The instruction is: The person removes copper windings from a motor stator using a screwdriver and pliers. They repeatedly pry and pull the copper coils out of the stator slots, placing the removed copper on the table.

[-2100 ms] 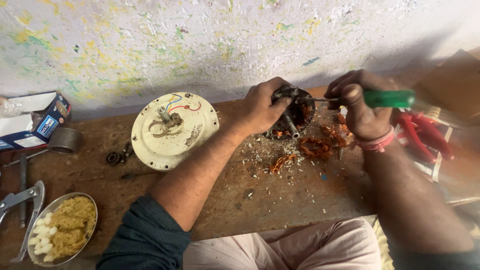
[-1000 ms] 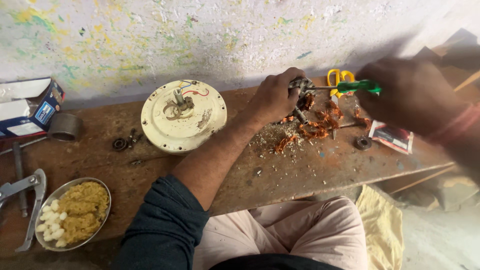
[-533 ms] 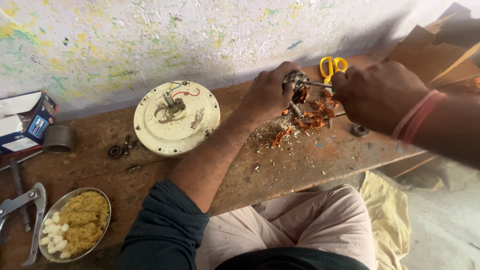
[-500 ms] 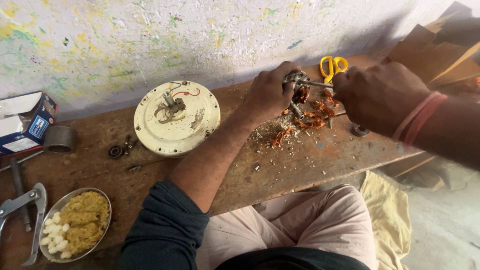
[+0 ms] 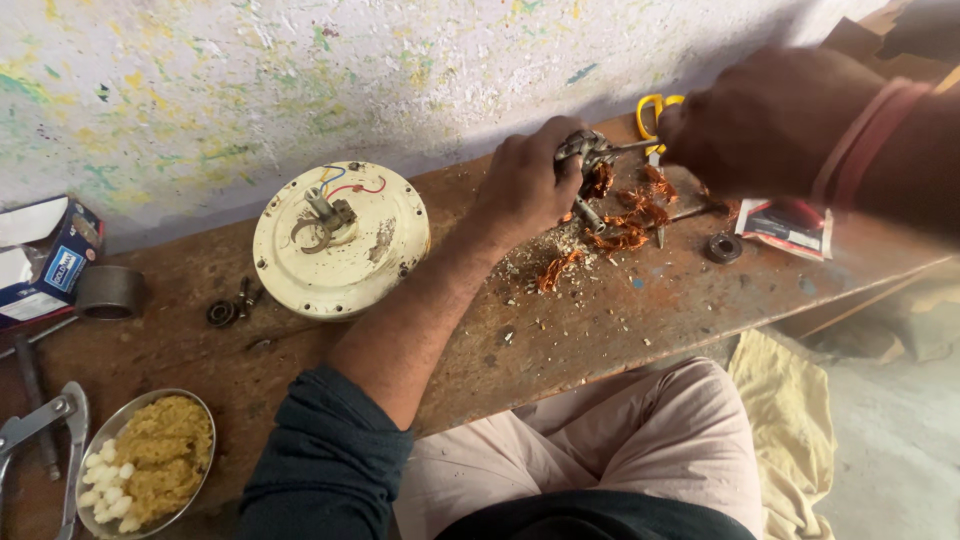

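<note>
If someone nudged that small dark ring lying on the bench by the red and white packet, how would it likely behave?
The small dark ring lies flat on the wooden bench, so a light push would probably slide it, not roll it. It looks like solid metal, likely heavy for its size and stiff. Tipped onto its edge, it could roll toward the bench's front edge.
</note>
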